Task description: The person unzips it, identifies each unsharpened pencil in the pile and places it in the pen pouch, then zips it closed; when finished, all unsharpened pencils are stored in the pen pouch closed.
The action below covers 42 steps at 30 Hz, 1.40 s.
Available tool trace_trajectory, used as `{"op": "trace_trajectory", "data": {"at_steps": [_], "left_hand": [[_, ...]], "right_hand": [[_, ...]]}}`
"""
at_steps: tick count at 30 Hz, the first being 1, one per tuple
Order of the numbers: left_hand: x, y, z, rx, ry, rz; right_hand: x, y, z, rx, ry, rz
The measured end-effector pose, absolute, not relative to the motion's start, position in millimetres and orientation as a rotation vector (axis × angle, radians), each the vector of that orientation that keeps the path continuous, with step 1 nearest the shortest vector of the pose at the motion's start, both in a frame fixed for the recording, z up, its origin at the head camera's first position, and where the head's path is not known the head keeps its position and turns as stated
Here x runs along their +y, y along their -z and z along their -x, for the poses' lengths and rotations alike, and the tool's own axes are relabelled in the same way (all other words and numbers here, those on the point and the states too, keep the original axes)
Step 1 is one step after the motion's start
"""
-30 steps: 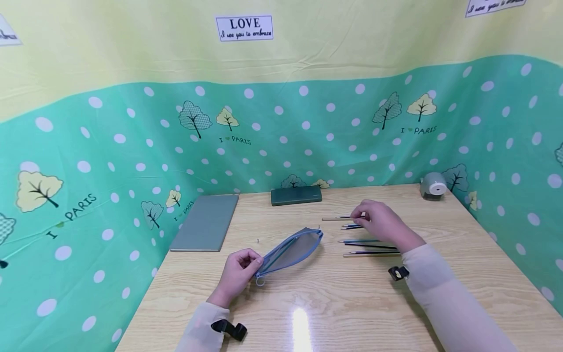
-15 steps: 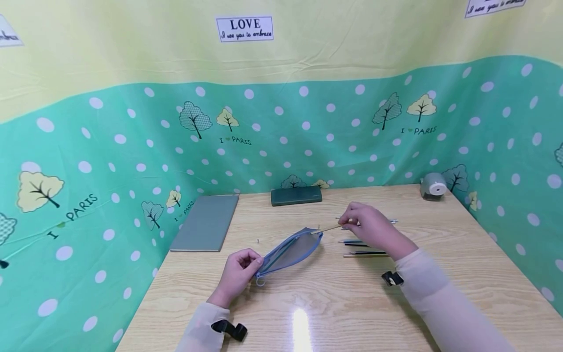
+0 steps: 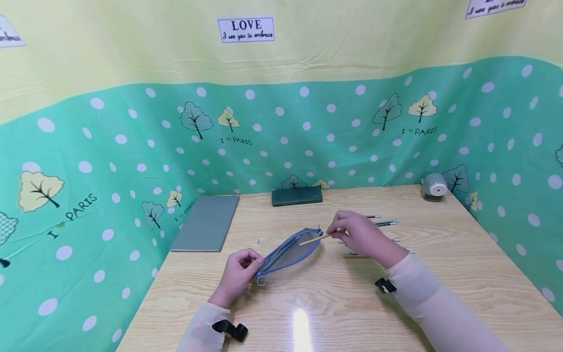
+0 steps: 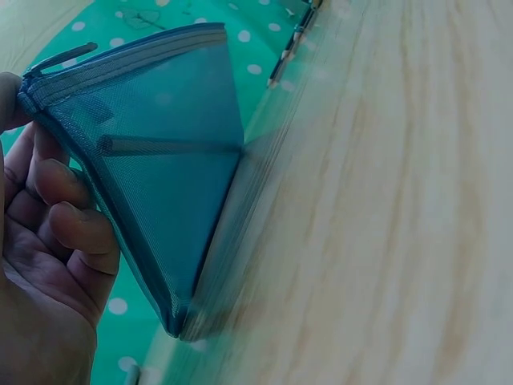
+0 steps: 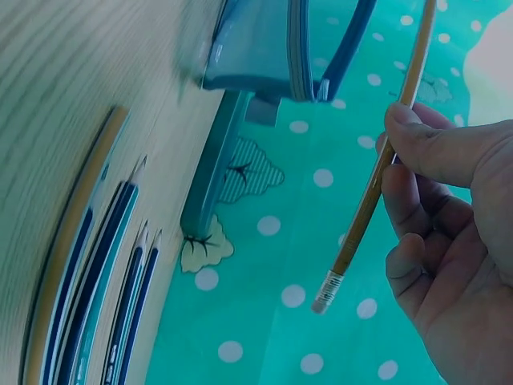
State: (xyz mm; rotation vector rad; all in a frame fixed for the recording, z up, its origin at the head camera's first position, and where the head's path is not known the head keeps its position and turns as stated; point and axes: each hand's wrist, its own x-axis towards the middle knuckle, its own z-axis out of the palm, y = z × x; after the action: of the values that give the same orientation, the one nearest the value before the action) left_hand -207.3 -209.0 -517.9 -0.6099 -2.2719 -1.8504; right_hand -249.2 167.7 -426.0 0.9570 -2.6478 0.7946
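My left hand (image 3: 238, 275) pinches one end of a blue mesh zip pencil pouch (image 4: 168, 192), whose long zip side gapes upward. A dark green pencil (image 3: 282, 250) shows inside it. My right hand (image 3: 358, 235) holds a wood-coloured pencil (image 5: 370, 192) between thumb and fingers. Its eraser end, with a pale band, points back from the pouch in the right wrist view. In the head view the front of this pencil overlaps the open mouth of the pouch. Several more pencils (image 5: 88, 265), dark, teal and wood-coloured, lie on the table beneath my right hand.
Along the back edge lies a dark green case (image 3: 296, 196). A grey notebook (image 3: 205, 222) lies at the left, and a grey pencil sharpener (image 3: 433, 187) stands at the back right corner. A polka-dot cloth (image 3: 281, 127) hangs behind the wooden table (image 3: 334, 308).
My right hand has picked the wood-coloured pencil up from the table and brought it left to the pouch's mouth. The left hand and pouch have stayed in place.
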Motion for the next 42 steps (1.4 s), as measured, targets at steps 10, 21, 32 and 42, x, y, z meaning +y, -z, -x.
{"op": "trace_trajectory", "data": {"at_steps": [10,21,32,42], "left_hand": [[-208.8,518.2,208.4,-2.260,1.846,0.632],[-207.3,518.7,206.5,-2.288,1.858,0.578],[-207.2,518.9,207.0,-2.286,1.856,0.582],[-206.7,518.7,206.8,-2.272,1.872,0.587]], "right_hand": [[147.1,425.0,244.2,-2.552,-0.759,-1.123],[114.7,424.3,237.8,-2.376,-0.770,-1.307],[94.0,437.0,235.7,-2.465,-0.799,-1.325],[86.5,458.9,247.4,-2.495,-0.646,-1.326]]}}
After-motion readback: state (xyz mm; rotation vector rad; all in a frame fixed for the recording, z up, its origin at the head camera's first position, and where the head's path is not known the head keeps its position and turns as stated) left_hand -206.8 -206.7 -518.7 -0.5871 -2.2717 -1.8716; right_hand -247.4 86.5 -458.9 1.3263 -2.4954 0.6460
